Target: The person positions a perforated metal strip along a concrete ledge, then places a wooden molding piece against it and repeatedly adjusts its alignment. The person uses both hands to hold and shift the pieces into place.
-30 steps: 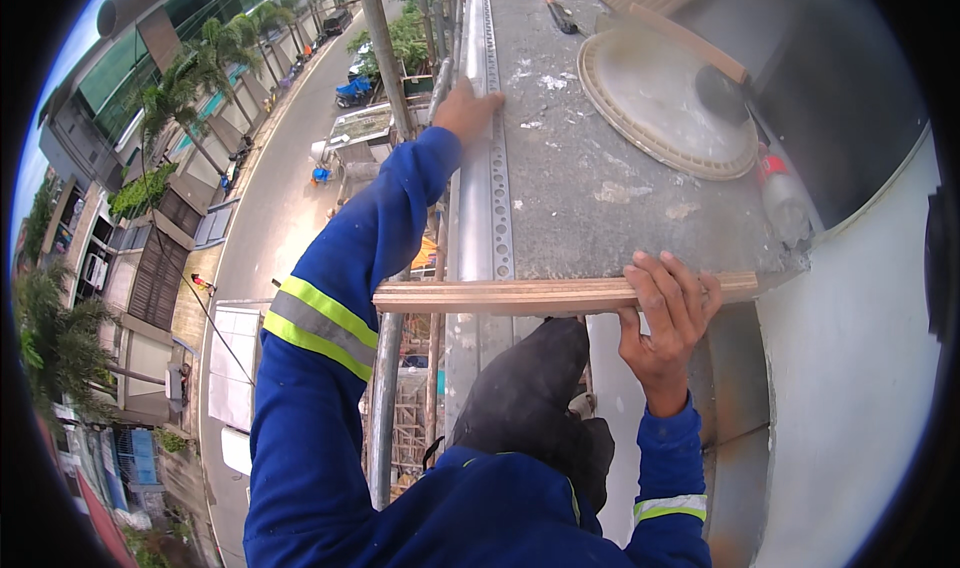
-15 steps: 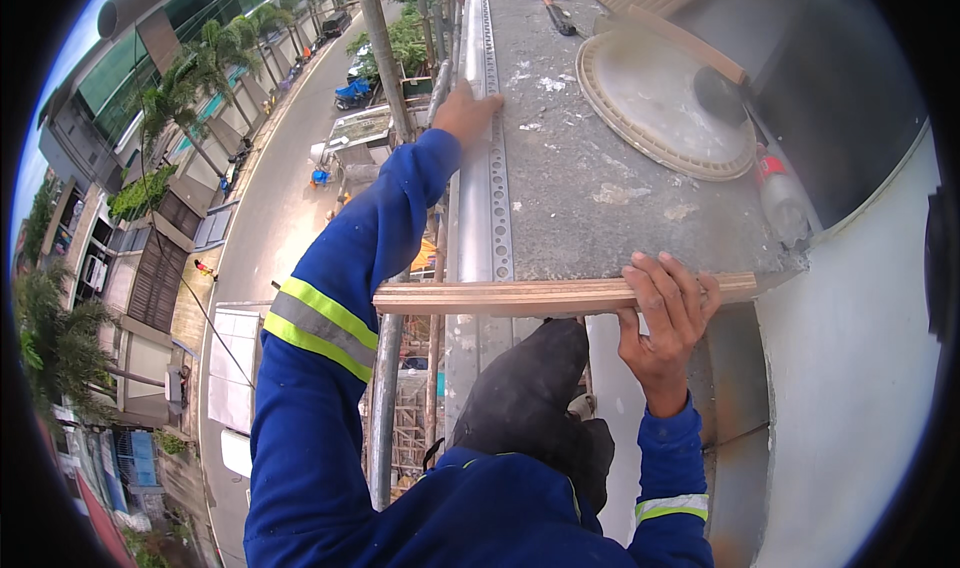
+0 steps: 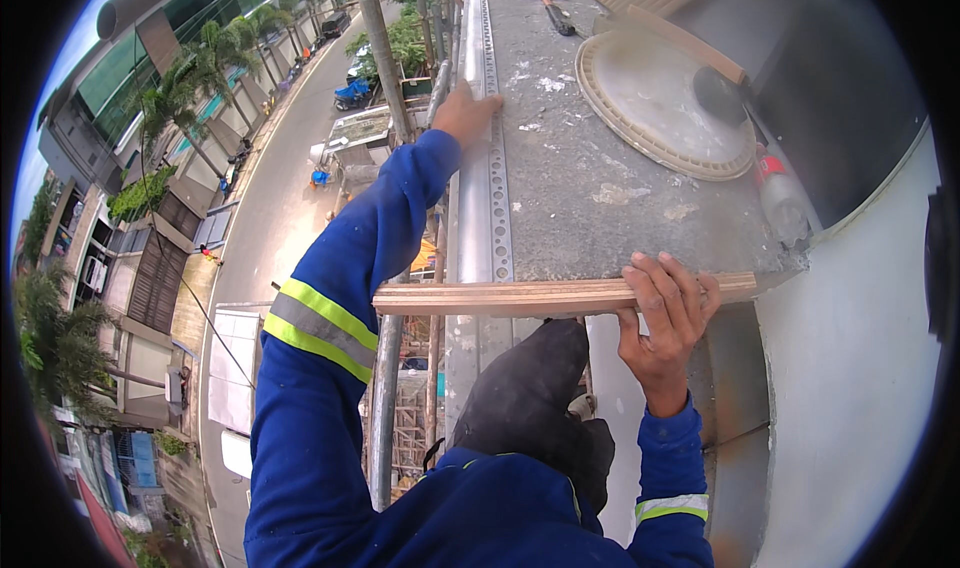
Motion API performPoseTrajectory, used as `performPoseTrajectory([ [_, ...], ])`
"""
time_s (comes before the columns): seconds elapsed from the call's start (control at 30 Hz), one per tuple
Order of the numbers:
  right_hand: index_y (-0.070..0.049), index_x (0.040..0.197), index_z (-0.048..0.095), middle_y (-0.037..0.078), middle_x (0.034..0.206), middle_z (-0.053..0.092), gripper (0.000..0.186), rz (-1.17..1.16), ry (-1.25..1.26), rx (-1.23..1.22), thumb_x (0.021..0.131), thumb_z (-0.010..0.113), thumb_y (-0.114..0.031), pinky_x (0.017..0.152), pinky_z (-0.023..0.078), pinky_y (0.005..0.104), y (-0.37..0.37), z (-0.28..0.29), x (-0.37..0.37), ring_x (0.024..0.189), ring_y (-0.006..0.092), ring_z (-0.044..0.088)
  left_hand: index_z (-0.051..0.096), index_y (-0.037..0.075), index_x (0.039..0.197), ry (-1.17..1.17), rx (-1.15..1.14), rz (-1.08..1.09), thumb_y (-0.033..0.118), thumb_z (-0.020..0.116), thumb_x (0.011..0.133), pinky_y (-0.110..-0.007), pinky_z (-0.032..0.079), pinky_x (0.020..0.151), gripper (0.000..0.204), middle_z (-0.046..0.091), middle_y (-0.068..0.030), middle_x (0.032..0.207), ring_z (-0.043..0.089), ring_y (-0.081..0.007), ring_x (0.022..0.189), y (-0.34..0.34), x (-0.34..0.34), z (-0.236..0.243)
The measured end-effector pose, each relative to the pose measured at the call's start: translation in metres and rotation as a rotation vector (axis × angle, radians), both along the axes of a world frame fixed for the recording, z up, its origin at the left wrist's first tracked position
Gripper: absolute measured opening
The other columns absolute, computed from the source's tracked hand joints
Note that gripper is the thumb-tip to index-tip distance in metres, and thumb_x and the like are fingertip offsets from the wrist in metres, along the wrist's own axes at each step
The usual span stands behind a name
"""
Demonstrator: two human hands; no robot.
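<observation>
A long plywood strip [image 3: 500, 296], its layered edge facing up, lies across the near end of the grey concrete ledge [image 3: 580, 223]. My right hand [image 3: 665, 323] is closed round its right part, fingers over the far side and thumb on the near side. The strip's left end is beside my left forearm. Farther along the ledge's left edge, my left hand [image 3: 468, 116] grips the perforated metal edge trim [image 3: 501, 213], thumb across its holed flange. The other fingers bend over the outer side and are partly hidden.
On the ledge are a hammer [image 3: 548, 10], a round whitish lid [image 3: 660, 108], a wood piece [image 3: 690, 43] and a plastic bottle [image 3: 785, 203]. A white wall [image 3: 850, 368] rises at right. Scaffold poles [image 3: 385, 408] stand left, above a street [image 3: 265, 208] far below.
Both hands, the plywood strip and the metal trim stay in place. Far below on the street side, a small figure in red has shifted slightly.
</observation>
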State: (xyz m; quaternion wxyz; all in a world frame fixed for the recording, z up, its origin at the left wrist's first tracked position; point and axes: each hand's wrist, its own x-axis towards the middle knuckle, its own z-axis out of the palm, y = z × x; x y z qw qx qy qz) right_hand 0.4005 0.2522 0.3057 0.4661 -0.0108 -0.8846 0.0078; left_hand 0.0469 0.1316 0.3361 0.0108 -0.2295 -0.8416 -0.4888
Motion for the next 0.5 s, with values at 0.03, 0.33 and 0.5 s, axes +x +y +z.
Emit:
performPoseTrajectory([
  [0.03,-0.021,0.114,0.072,-0.005,0.121,0.071,0.037,0.000,0.000,0.000,0.077,0.073,-0.015,0.113,0.024,0.0488,0.0000,0.0001,-0.0001,0.119,0.0198,0.059,0.052,-0.008,0.129,0.003,-0.006,-0.005,0.037,0.070,0.088,-0.042,0.048,0.099,0.063,0.066,-0.0284,0.121,0.065,-0.0397,0.113,-0.0001,0.0003,0.0003],
  [0.33,-0.020,0.113,0.072,-0.005,0.121,0.071,0.033,-0.004,-0.001,0.001,0.080,0.072,-0.017,0.113,0.024,0.0487,-0.0005,0.0006,0.0001,0.119,0.0201,0.060,0.051,-0.008,0.130,0.008,0.008,0.009,0.038,0.069,0.088,-0.043,0.048,0.100,0.065,0.065,-0.0295,0.122,0.064,-0.0413,0.114,0.0008,-0.0023,-0.0027],
  [0.5,-0.020,0.113,0.072,-0.005,0.121,0.071,0.033,-0.002,-0.004,-0.005,0.080,0.071,-0.017,0.113,0.024,0.0490,-0.0006,0.0009,0.0005,0.119,0.0205,0.060,0.051,-0.008,0.131,-0.017,0.010,0.001,0.038,0.069,0.088,-0.043,0.048,0.099,0.065,0.064,-0.0301,0.122,0.064,-0.0420,0.114,-0.0006,0.0014,0.0011],
])
